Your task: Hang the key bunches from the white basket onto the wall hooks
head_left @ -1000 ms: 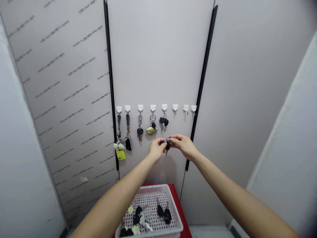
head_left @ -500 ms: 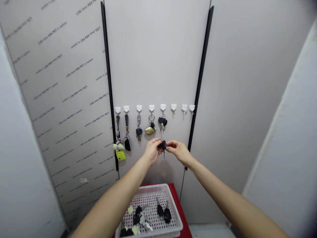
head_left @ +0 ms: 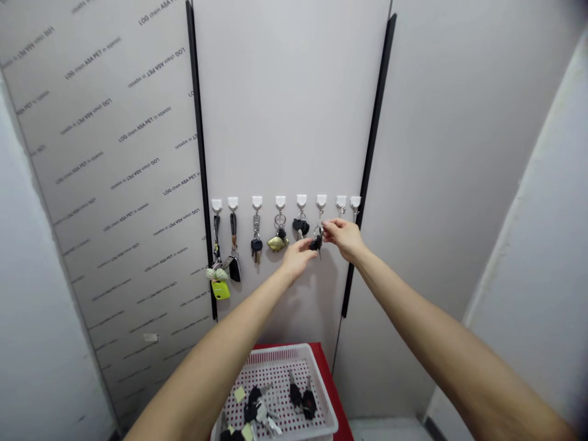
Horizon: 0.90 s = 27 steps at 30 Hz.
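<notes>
Right grip (head_left: 344, 239): closed, fingertips pinching a metal key ring (head_left: 318, 231). Left grip (head_left: 297, 258): fingers extended and apparently open, tips just beside a black-headed car key (head_left: 315, 244); contact cannot be told from this view.

Item location: car key held in the air against a pale grey wall panel (head_left: 285, 122), its ring just below the sixth white adhesive hook (head_left: 321, 201) from the left. Seating on the hook cannot be confirmed.

Risk: the pinch on the thin ring is small, so a slip of the fingertips could drop the key toward the basket below. A ring caught short of the hook tip could also swing free.

Nearby: key bunch (head_left: 301, 226) on the fifth hook, just left, close enough to snag. Seventh hook (head_left: 340, 202) bare, just right. Below: white plastic basket (head_left: 294, 352) holding more keys (head_left: 298, 398), on a red worktop (head_left: 333, 386).
</notes>
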Available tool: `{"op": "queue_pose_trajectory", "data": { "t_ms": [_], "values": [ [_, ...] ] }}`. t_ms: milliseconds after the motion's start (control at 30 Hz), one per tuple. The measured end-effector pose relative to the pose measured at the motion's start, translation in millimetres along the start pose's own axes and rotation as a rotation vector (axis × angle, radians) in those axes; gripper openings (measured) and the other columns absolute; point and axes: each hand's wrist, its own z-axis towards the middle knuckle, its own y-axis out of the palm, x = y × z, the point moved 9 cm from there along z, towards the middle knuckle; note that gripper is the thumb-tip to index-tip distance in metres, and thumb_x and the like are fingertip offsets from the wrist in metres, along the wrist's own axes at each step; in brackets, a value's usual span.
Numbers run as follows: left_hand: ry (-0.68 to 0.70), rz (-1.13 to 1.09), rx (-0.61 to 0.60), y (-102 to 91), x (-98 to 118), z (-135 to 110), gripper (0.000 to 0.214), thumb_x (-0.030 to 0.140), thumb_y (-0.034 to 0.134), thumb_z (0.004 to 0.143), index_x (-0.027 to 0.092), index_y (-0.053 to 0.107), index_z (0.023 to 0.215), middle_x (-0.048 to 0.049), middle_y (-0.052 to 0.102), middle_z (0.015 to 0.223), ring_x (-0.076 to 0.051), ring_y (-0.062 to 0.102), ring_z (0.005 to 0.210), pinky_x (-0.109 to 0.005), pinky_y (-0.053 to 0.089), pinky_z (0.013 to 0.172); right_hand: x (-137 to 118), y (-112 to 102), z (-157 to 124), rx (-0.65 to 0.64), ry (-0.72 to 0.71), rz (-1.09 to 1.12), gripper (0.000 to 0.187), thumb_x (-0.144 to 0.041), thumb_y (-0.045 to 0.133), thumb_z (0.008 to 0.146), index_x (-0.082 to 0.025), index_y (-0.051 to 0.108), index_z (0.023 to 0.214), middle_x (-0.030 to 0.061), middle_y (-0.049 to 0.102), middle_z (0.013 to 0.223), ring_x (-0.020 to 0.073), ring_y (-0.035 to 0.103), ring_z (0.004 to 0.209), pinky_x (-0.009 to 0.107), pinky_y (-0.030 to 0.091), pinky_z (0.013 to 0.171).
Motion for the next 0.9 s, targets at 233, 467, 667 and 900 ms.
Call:
{"op": "queue_pose_trajectory", "data": {
  "t_ms": [233, 467, 667, 900],
  "values": [
    [0.09, 0.263, 0.03, 14.2, 12.4, 29.2, 0.045, 0.016, 0.049, 0.056, 0.012, 0.045, 0.101, -0.0085, 0.048, 0.104, -0.016, 0.043, 0.094, -0.025, 0.031, 0.08, -8.1, -11.7, 25.0, 0.221, -0.006, -0.04, 0.012, -0.014, 0.051, 0.059, -0.014, 0.043, 0.049, -0.0053, 0.042, 0.037, 0.0035, 0.04, 0.035, 0.016, 0.038, 0.036],
    [0.046, 0.444, -0.025, 16.7, 3.7, 7.9, 0.045, 0.017, 0.047, 0.059, 0.01, 0.043, 0.103, -0.0107, 0.047, 0.105, -0.017, 0.045, 0.092, -0.026, 0.034, 0.079, 4.1, -14.6, 36.5, 0.23, 0.05, -0.188, 0.008, -0.013, 0.05, 0.058, -0.014, 0.046, 0.051, -0.0042, 0.044, 0.038, 0.0057, 0.042, 0.036, 0.019, 0.039, 0.036],
    [-0.058, 0.413, -0.172, -5.9, -69.0, -44.3, 0.036, 0.016, 0.046, 0.062, 0.007, 0.047, 0.097, -0.0106, 0.051, 0.098, -0.013, 0.048, 0.085, -0.022, 0.036, 0.076, 33.5, -30.8, -6.4, 0.285, -0.136, -0.391, 0.017, -0.016, 0.043, 0.06, -0.014, 0.052, 0.074, -0.0021, 0.051, 0.056, 0.0055, 0.045, 0.045, 0.018, 0.037, 0.042],
    [-0.302, 0.864, -0.386, -60.4, -185.0, -124.1, 0.037, 0.02, 0.05, 0.057, 0.011, 0.05, 0.093, -0.0073, 0.054, 0.092, -0.015, 0.049, 0.082, -0.025, 0.037, 0.073, 171.2, 45.8, -165.1, -0.835, 0.045, -0.947, 0.019, -0.015, 0.044, 0.058, -0.014, 0.058, 0.072, 0.0041, 0.059, 0.07, 0.0125, 0.05, 0.065, 0.023, 0.037, 0.061]
  ]
}}
